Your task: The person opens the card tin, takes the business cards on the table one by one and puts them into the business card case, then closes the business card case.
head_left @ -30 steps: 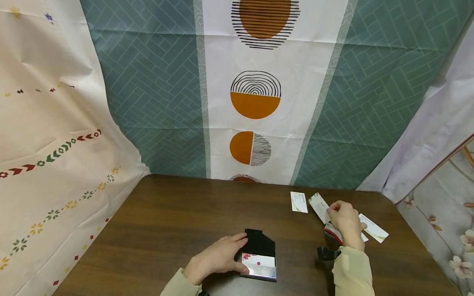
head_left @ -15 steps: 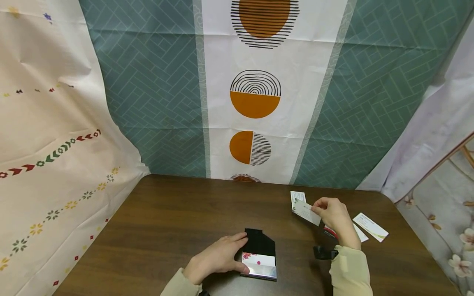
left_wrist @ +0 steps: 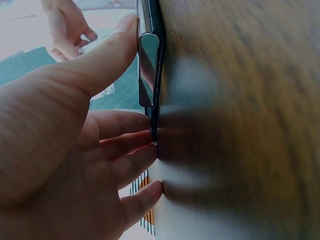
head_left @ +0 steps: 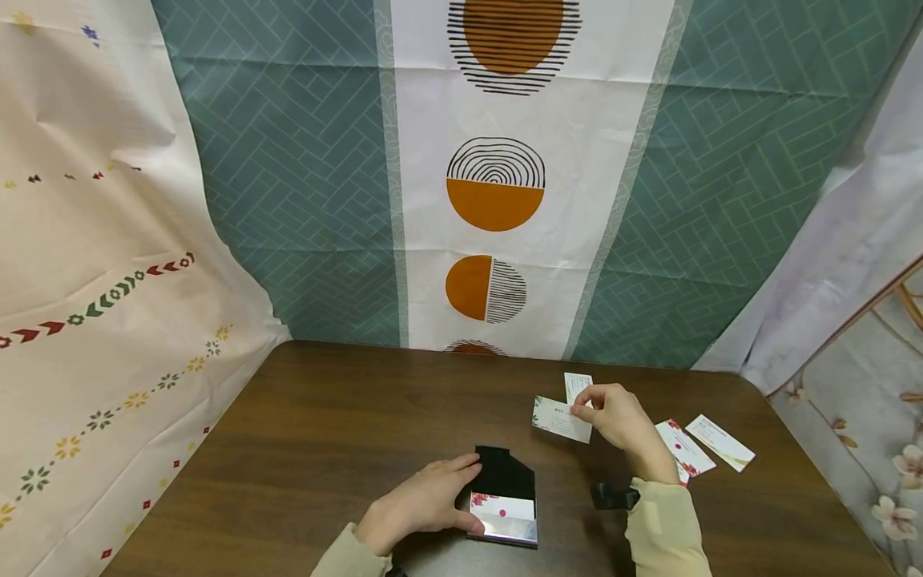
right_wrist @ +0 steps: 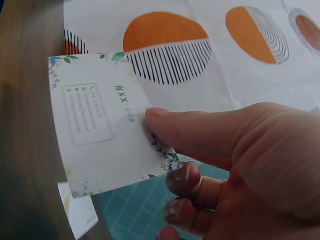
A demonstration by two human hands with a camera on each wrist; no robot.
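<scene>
A black business card case (head_left: 507, 474) lies with its lid unfolded on the table. Inside its metal tray a white card with pink flowers (head_left: 497, 504) shows. My left hand (head_left: 429, 503) rests at the case's left side, thumb on the tray's near corner and fingertips by the lid. The left wrist view has the thumb against the case's metal edge (left_wrist: 144, 20) and fingertips touching the table. Above the table, my right hand (head_left: 616, 417) pinches a white business card with green leaves (right_wrist: 100, 135) between thumb and fingers, its printed face toward the wrist camera.
On the brown table (head_left: 346, 425), a white card (head_left: 577, 384) lies behind the held one. To the right are a pink-flowered card (head_left: 683, 449) and another white card (head_left: 720, 442). A patterned cloth (head_left: 317, 200) hangs along the back edge.
My right hand has lifted the leaf-patterned card from the group at the right and carried it left toward the case. The left hand and the case have stayed in place.
</scene>
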